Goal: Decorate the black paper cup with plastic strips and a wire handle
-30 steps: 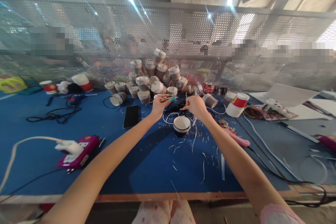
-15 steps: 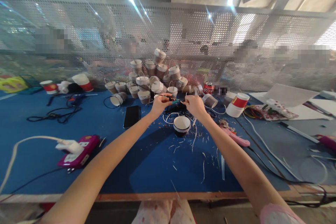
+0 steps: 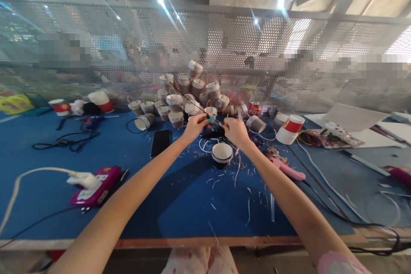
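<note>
My left hand [image 3: 195, 126] is closed in a pinch round a thin dark wire [image 3: 186, 96] that slants up and to the left over the cups; a small teal piece shows at its fingertips. My right hand [image 3: 235, 131] is closed too, pinching the wire's other end a short way to the right. Both hands hover above a black-and-white paper cup [image 3: 222, 154] that stands upright on the blue table [image 3: 180, 197]. White and black wire loops lie under the hands.
A heap of brown paper cups [image 3: 184, 94] is stacked against the perforated metal screen. A black phone [image 3: 161, 142], a pink power strip [image 3: 96, 185] with a white plug, a pink glue gun [image 3: 287, 168], a red-and-white cup [image 3: 290, 127] and black cables lie around. White shavings litter the table.
Both hands have risen slightly and moved closer together. The wire in the left hand has swung from nearly level to slanting up and left.
</note>
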Demonstrator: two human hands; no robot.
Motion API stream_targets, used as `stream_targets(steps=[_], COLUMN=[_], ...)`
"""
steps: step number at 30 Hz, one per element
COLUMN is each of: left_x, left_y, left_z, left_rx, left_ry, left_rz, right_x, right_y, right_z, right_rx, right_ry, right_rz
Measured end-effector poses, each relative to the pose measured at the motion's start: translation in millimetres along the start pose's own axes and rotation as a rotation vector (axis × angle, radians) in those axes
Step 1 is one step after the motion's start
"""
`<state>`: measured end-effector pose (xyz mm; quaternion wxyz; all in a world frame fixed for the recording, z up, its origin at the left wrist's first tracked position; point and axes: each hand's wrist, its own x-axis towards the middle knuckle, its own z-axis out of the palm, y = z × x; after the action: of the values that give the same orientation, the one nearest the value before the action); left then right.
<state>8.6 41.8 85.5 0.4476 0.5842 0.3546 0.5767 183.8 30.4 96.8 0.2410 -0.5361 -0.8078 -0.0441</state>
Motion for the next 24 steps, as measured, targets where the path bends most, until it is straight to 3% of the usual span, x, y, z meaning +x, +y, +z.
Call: stream_targets(steps=[6,16,20,24], left_x=[0.9,2.2,2.7,-0.2], left_y=[-2.3,1.5,-5.4,-7.4], left_z=[-4.6,-5.6,-8.3,-7.7], left_rx=[0.188,0.286,0.271,0.264], left_ry=[0.048,-0.029,0.096,0.231], left_rz=[0.077,0.198,0.259,0.374], right_x=[-3.2,2.2,5.0,7.5], right_y=[-10.5,-4.4,4.8,9.6], right_z=[1.9,0.3,5.2,12.5], right_rx=[0.051,0.666,0.839,0.965], right_ry=[-0.066,-0.153,-0.108,-0.145], right_rz=[-0.063,-0.140,-0.094,-0.013])
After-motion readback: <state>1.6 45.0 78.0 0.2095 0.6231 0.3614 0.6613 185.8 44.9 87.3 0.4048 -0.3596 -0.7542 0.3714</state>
